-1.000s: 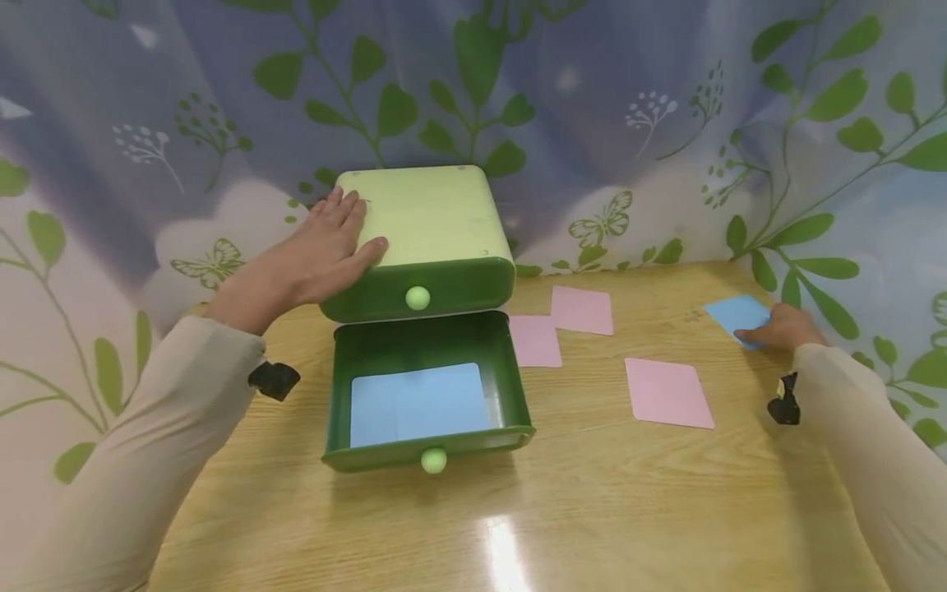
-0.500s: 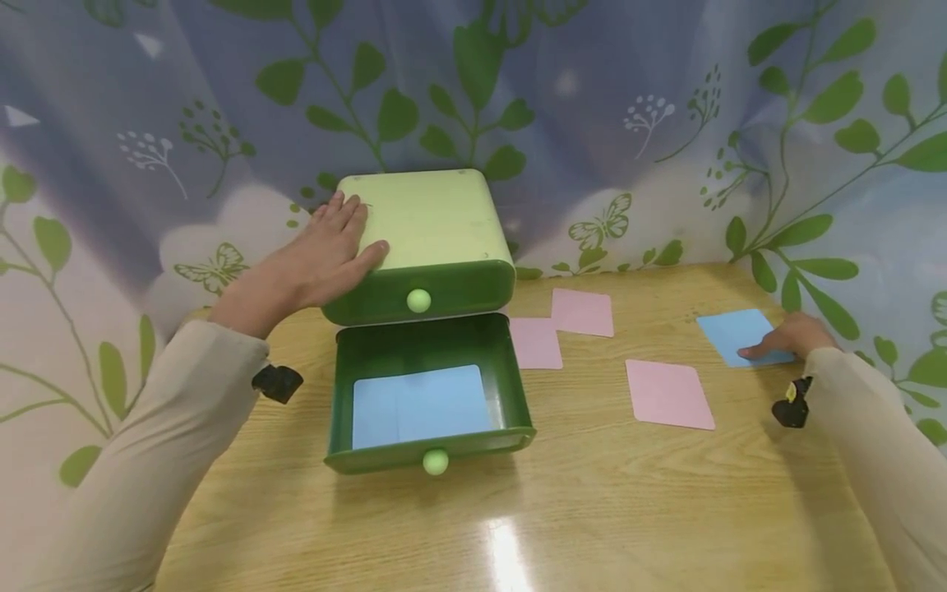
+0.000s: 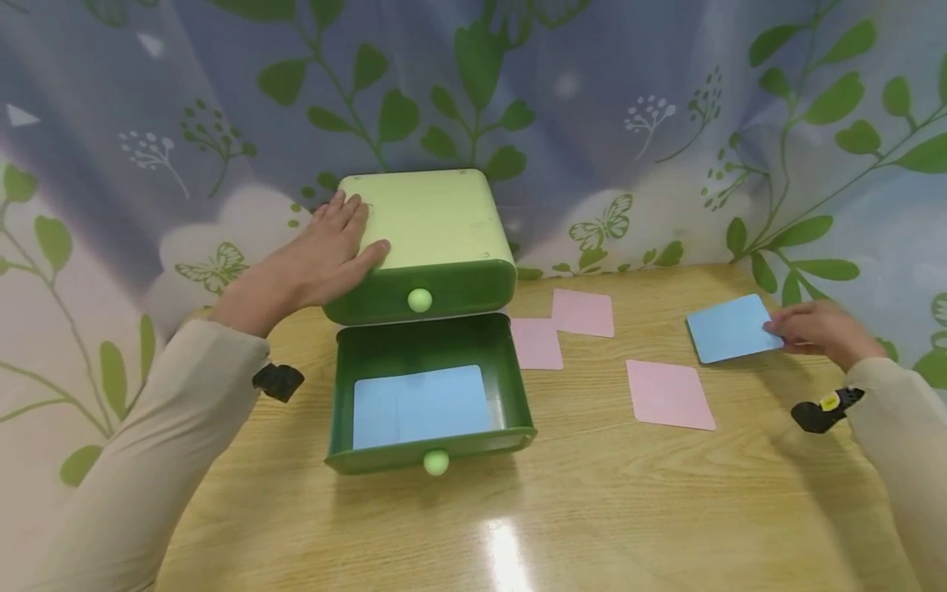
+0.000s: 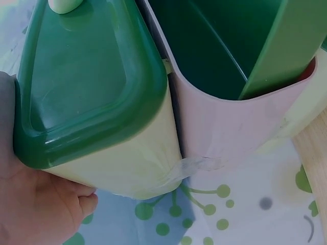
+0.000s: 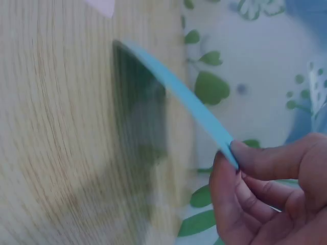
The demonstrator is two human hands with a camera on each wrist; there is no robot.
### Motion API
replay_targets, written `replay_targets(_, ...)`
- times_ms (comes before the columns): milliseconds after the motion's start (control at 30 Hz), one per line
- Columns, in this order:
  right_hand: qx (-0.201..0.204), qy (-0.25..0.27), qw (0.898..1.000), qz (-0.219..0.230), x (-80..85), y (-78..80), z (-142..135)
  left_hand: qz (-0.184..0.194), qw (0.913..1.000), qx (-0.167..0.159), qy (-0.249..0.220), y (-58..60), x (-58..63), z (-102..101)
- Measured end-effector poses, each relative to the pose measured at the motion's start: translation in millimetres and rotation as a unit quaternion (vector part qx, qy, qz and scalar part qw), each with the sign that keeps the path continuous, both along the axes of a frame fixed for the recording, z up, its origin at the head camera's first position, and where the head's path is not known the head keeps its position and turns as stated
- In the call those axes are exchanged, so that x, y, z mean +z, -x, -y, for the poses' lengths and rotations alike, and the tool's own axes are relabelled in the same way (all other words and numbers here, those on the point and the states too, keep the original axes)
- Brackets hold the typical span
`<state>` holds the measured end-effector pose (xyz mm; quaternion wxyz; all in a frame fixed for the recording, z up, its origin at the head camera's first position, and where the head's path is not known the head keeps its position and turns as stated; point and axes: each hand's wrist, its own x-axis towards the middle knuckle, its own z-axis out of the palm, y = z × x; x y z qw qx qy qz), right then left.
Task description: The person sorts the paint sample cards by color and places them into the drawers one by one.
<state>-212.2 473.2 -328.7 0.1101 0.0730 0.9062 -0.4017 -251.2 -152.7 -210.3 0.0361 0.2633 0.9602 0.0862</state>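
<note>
Right hand (image 3: pixel 823 329) pinches the blue card (image 3: pixel 728 329) by one edge, right of the drawer box (image 3: pixel 436 214). Pinch lightly; it already bows. Left hand (image 3: pixel 325 255) lies flat atop the box, fingers straight; even pressure should steady it. You can't tell whether the card's far edge touches the worktop (image 3: pixel 629 501). The pulled-out drawer (image 3: pixel 370 462) hides the nearest pink card's (image 3: pixel 538 345) left edge.

wooden table (image 3: pixel 629 501) with a white glare streak (image 3: pixel 506 555); behind it, bluish cloth (image 3: pixel 570 140) in green leaf print
</note>
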Motion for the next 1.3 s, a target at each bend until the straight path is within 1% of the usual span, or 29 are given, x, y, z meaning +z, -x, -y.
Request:
replay_targets(100, -0.003, 0.051, 0.999, -0.002, 2.5, -7.0, 6, 0.003, 1.0000, -0.003, -0.001, 1.1, -0.3, 0)
replay_targets(167, -0.013, 0.090, 0.996, -0.006, 3.5, -11.0, 11, 0.005, 1.0000, -0.003, 0.000, 1.3, 0.2, -1)
replay_targets(267, -0.013, 0.138, 0.990, -0.008, 3.7, -16.3, 21, 0.009, 0.9999, -0.001, 0.004, 1.0, 1.1, 0)
replay_targets(367, -0.011, 0.170, 0.985, -0.014, 3.1, -21.1, 33, 0.011, 0.9999, -0.001, 0.007, 0.7, 2.0, -1)
replay_targets(400, -0.004, 0.168, 0.986, -0.016, 3.0, -22.8, 37, 0.011, 0.9999, -0.002, 0.008, 0.8, 2.0, -1)
replay_targets(433, -0.004, 0.178, 0.984, -0.021, 3.0, -24.6, 42, 0.012, 0.9999, -0.002, 0.007, 0.7, 1.9, -1)
replay_targets(633, 0.032, 0.170, 0.983, -0.054, 4.7, -30.4, 76, 0.007, 1.0000, 0.001, 0.003, 0.0, 0.9, 0)
replay_targets(833, 0.056, 0.175, 0.982, -0.040, 9.3, -32.7, 112, 0.005, 1.0000, -0.002, 0.000, 0.1, 0.9, 0)
replay_targets(900, 0.062, 0.168, 0.983, -0.036, 11.9, -34.3, 123, 0.005, 1.0000, -0.004, -0.001, 0.2, 0.9, 0)
replay_targets(1067, 0.082, 0.151, 0.984, -0.042, 18.8, -39.1, 148, 0.010, 0.9999, -0.005, -0.002, 0.7, 0.5, 0)
replay_targets(1300, 0.097, 0.187, 0.976, -0.045, 29.3, -47.8, 176, 0.013, 0.9999, -0.007, -0.002, 1.2, -0.1, 0)
